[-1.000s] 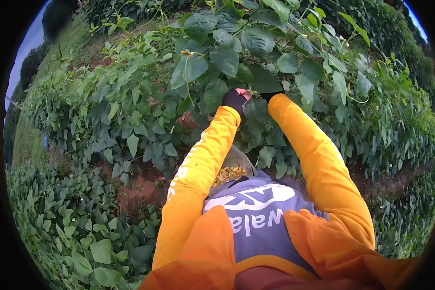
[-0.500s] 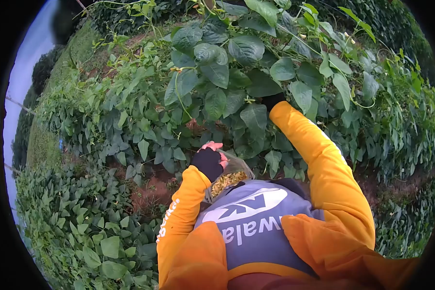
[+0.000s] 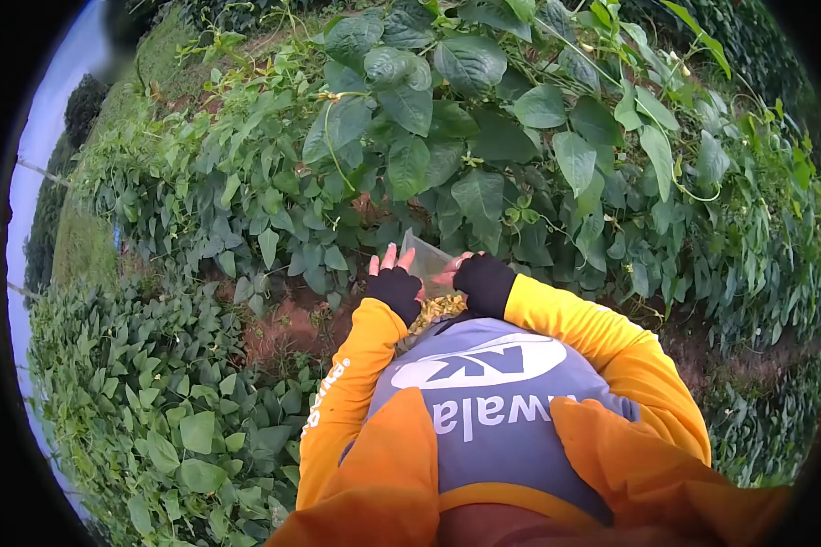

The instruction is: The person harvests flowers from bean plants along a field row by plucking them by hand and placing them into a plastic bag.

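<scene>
A clear plastic container (image 3: 421, 252) with small yellow pieces, perhaps blossoms (image 3: 440, 308), is held close against my body. My left hand (image 3: 395, 284), in a black fingerless glove, grips its left side, with the fingertips stretched up and the thumb at the rim. From the right, my right hand (image 3: 480, 281), gloved the same way, reaches over the container's opening. Its fingers are bent together over the yellow pieces, and anything between them is hidden. Leafy vines (image 3: 479, 196) hang just beyond both hands.
Dense vines with broad green leaves (image 3: 196, 433) spread on both sides. Bare reddish soil (image 3: 287, 333) shows at the left of the container. A long stem with leaves (image 3: 652, 164) arches at the upper right. A grassy strip (image 3: 82, 246) runs along the far left.
My right hand has come out of the leaves and moved down and left to the container. The fingers of my left hand are now stretched further upward at the container's side.
</scene>
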`<state>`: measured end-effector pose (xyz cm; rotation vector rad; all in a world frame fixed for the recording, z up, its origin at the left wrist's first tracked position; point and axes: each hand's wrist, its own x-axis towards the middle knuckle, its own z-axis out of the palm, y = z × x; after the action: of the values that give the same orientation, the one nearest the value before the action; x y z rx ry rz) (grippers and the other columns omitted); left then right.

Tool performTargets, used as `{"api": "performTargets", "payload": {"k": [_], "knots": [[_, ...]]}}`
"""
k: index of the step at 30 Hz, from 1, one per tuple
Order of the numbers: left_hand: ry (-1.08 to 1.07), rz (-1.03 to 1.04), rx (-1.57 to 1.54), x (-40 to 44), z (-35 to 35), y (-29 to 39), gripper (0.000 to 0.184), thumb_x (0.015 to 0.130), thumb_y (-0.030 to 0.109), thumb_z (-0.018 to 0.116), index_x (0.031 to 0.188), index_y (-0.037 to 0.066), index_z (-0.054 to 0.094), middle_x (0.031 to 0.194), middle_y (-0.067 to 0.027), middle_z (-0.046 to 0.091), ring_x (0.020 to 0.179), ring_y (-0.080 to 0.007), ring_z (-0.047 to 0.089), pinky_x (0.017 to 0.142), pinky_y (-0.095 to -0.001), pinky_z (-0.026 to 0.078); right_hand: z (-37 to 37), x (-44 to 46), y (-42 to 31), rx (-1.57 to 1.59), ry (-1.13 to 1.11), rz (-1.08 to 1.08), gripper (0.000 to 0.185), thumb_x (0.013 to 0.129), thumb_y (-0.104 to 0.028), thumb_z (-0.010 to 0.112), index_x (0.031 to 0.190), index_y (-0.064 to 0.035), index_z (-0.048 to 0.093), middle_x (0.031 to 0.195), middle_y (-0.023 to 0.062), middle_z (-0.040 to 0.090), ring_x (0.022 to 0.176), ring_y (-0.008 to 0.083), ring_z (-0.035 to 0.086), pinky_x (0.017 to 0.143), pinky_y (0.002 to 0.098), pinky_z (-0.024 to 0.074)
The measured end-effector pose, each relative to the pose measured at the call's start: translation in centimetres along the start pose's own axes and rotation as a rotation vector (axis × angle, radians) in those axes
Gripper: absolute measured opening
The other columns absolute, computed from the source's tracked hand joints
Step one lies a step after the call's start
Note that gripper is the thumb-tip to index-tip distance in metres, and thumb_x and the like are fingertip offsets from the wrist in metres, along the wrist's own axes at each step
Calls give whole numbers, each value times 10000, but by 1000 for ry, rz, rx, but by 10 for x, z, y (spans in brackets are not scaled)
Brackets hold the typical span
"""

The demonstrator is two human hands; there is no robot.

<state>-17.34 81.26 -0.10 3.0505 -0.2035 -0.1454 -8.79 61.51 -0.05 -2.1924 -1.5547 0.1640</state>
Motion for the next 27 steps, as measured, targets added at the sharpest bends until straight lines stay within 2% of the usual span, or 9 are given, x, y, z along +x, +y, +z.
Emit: {"api": "performTargets", "payload": {"k": [2,4,8,12,14,16,20,26,27], "knots": [[111,-32,-53,2,5,-7,123,653,203,670,770,239,685,1377,-84,400,1313,-367,275,1046,-562,197,-5,7,0,-3,-25,44,388,675,-49,586,1047,-148,636,1041,89,593,969,290,551,803,390,445],[176,-47,-38,4,-3,-8,134,669,188,669,802,195,689,1291,-98,491,1256,-339,363,1018,-519,267,-20,21,19,274,192,45,323,708,-60,573,1018,-116,646,955,110,609,911,290,573,782,376,460],[360,49,-531,16,-23,-5,191,774,226,656,856,54,668,1022,-125,630,890,-283,598,754,-367,471,-106,59,50,137,551,264,189,788,-119,582,963,-114,653,849,111,620,791,280,603,719,353,482],[384,230,-680,76,-57,10,190,842,93,550,1005,37,630,1039,-131,612,924,-280,594,801,-337,473,-179,103,81,-33,658,276,245,775,-202,618,997,-100,644,865,97,645,806,235,615,732,322,474],[605,340,-572,119,-68,5,299,820,9,495,1102,50,586,1086,-131,597,957,-287,582,833,-333,463,-208,117,80,129,628,422,228,798,-193,612,957,-34,652,795,161,652,695,256,632,654,347,492],[756,293,-551,147,-94,5,373,782,-32,468,1126,64,573,1135,-141,575,1041,-299,548,891,-341,440,-227,128,78,-23,591,467,248,786,-215,602,952,-39,656,833,180,652,734,295,634,681,373,492],[1133,215,-383,184,-128,-7,418,717,7,520,1128,63,570,1125,-164,578,1027,-332,544,889,-376,439,-240,134,60,-197,609,526,261,743,-210,578,932,-55,670,906,222,639,828,376,622,735,424,484],[1051,69,-381,206,-144,-18,403,751,124,607,1146,57,561,1113,-181,582,978,-352,565,881,-386,441,-228,144,91,-120,615,517,239,724,-151,563,920,-70,672,897,197,647,837,344,622,742,405,480],[1015,-9,-362,209,-145,-17,389,753,189,651,1105,38,580,1073,-181,599,950,-358,572,876,-387,443,-225,151,105,-220,589,195,230,731,-125,550,916,-67,672,866,185,651,806,337,623,726,393,485]]}}
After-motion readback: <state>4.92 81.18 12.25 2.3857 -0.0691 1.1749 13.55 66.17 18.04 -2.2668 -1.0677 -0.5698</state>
